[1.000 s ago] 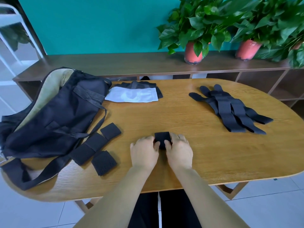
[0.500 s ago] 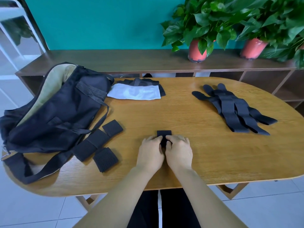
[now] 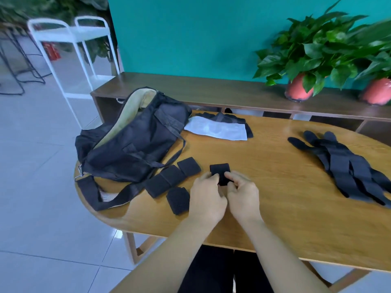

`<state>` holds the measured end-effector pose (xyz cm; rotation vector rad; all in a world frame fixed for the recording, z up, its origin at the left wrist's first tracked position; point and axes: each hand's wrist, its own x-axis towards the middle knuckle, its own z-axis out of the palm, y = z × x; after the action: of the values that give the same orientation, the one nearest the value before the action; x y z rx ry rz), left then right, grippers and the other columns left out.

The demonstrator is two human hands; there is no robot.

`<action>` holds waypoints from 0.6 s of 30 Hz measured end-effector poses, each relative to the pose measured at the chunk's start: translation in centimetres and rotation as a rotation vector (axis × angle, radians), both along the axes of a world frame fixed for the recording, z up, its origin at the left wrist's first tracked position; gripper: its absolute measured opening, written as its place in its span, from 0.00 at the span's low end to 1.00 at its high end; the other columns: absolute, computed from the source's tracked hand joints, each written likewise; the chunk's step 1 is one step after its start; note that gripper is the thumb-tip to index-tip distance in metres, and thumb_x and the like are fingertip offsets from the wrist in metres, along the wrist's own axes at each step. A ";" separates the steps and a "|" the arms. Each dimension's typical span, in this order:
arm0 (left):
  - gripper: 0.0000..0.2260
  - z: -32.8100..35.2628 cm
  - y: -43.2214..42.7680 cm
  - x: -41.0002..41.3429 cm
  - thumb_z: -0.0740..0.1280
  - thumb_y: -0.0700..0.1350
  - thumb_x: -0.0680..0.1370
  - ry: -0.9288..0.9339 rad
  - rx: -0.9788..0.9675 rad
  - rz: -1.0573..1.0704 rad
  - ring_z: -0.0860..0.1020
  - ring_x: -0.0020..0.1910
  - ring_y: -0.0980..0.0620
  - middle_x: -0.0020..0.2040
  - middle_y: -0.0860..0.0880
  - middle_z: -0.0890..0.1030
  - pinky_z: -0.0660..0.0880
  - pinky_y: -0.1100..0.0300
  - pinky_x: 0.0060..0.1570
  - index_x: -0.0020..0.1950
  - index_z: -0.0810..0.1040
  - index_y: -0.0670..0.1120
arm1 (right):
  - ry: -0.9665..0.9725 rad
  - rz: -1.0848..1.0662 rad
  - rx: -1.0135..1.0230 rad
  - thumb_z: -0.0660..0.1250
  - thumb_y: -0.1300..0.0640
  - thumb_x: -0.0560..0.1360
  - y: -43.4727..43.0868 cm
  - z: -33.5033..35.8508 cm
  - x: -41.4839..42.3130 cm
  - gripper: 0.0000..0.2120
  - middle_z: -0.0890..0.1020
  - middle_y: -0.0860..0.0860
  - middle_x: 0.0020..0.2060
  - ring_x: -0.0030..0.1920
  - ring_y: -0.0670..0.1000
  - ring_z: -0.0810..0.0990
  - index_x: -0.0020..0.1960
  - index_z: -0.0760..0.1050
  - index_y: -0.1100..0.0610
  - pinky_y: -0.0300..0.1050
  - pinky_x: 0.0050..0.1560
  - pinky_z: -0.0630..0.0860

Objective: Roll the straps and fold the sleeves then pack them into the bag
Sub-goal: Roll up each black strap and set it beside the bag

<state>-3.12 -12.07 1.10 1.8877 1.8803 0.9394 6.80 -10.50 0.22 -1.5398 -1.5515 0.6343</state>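
My left hand [image 3: 206,198] and my right hand [image 3: 243,194] both pinch a small rolled black strap [image 3: 220,171] just above the wooden table [image 3: 275,197]. Three more rolled black straps lie to its left: one [image 3: 189,166], a double one [image 3: 166,180] and a meshed one [image 3: 177,200]. The black bag [image 3: 131,142] lies open at the table's left end, its tan lining showing and its shoulder strap [image 3: 105,199] trailing toward me. A pile of unrolled black straps [image 3: 342,166] lies at the right. A white sleeve [image 3: 215,129] rests on black sleeves at the back.
A dark wooden shelf unit [image 3: 232,92] runs behind the table with two potted plants [image 3: 300,60] on it. A white metal rack [image 3: 69,51] stands on the tiled floor at the left.
The view has swung left. Both hands have carried the rolled strap leftward, closer to the other rolled straps, and lifted it slightly.
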 end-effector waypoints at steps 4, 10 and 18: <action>0.14 0.8 -1.2 -3.9 0.60 0.37 0.75 0.058 -0.015 0.144 0.73 0.61 0.42 0.60 0.44 0.76 0.72 0.48 0.59 0.60 0.77 0.42 | -0.086 0.155 0.010 0.59 0.69 0.76 0.5 0.9 -4.3 0.18 0.75 0.53 0.65 0.67 0.51 0.71 0.62 0.78 0.60 0.42 0.68 0.65; 0.11 0.1 -2.2 -9.5 0.60 0.36 0.76 0.027 -0.005 0.294 0.76 0.55 0.41 0.54 0.41 0.78 0.73 0.49 0.54 0.55 0.78 0.39 | -0.274 0.373 0.022 0.56 0.67 0.78 0.7 1.7 -10.1 0.19 0.71 0.50 0.69 0.70 0.51 0.65 0.65 0.75 0.56 0.39 0.66 0.61; 0.13 -1.0 -3.0 -11.6 0.57 0.43 0.78 0.228 -0.267 0.359 0.69 0.64 0.46 0.63 0.50 0.74 0.65 0.50 0.57 0.60 0.75 0.49 | -0.582 0.498 -0.074 0.57 0.65 0.77 1.0 0.5 -13.0 0.22 0.67 0.51 0.72 0.71 0.53 0.62 0.69 0.71 0.53 0.47 0.69 0.60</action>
<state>-14.76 -15.02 0.09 1.5852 2.3990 0.5443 -6.19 -9.55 0.76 -1.4707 -2.4206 0.5359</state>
